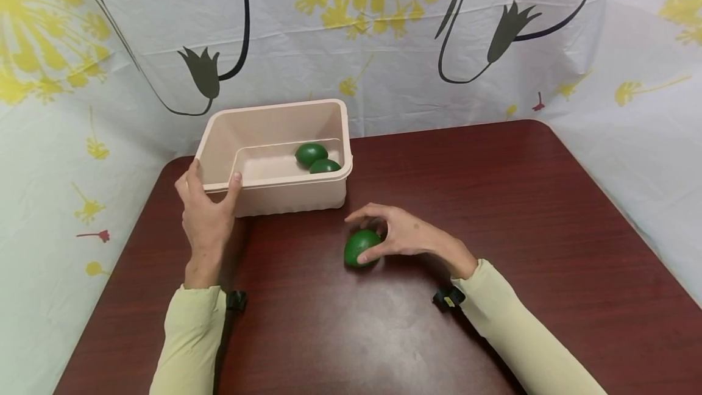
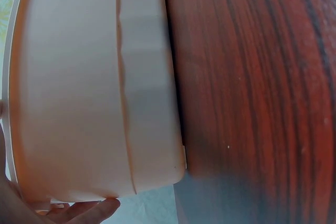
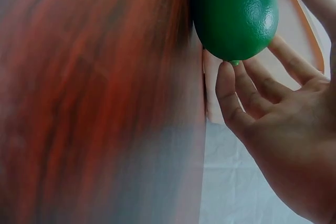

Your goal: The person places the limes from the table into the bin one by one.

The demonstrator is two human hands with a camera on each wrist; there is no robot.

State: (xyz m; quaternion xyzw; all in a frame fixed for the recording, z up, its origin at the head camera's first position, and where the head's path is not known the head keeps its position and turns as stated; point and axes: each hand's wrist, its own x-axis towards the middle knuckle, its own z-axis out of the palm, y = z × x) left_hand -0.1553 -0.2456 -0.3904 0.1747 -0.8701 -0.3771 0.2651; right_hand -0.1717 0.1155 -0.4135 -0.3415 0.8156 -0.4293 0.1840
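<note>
At the back left of the table stands a beige plastic bin. My left hand grips its near left corner, the thumb at the front rim and the fingers at the left side; in the left wrist view, fingertips show by the bin's outer end. Two green limes lie inside the bin, towards its right end. Another lime rests on the table in front of the bin. Around this lime my right hand is spread, fingers curved beyond it and thumb over its near side.
The dark red wooden table reaches out to the right of the bin. A white cloth with yellow and grey plant prints hangs behind the table and at both sides.
</note>
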